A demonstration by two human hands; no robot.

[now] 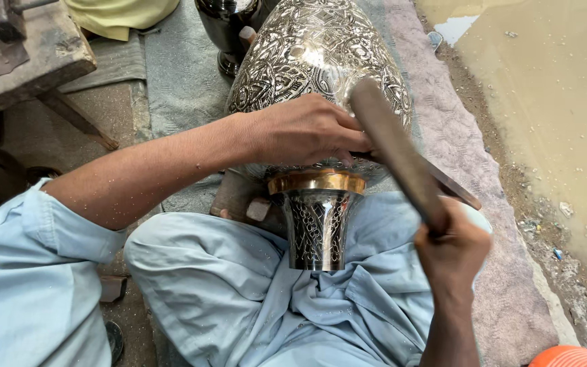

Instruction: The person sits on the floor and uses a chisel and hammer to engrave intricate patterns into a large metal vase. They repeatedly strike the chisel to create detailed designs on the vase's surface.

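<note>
Head view: light-blue trousers (239,299) of the seated person fill the lower frame. Between the knees lies an engraved metal vase (317,61), on its side, flared foot (318,228) toward the camera and a brass band (317,181) above the foot. Left hand (304,129) rests on the vase body, fingers pinched together on a thin tool (443,180) set against the metal. Right hand (453,248) is clenched around a wooden mallet (395,149), raised over the tool. Grey cloth (178,75) lies beneath.

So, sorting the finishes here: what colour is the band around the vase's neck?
The band is golden brass, between the silver-and-black engraved body and neck of the vase; head view.
</note>
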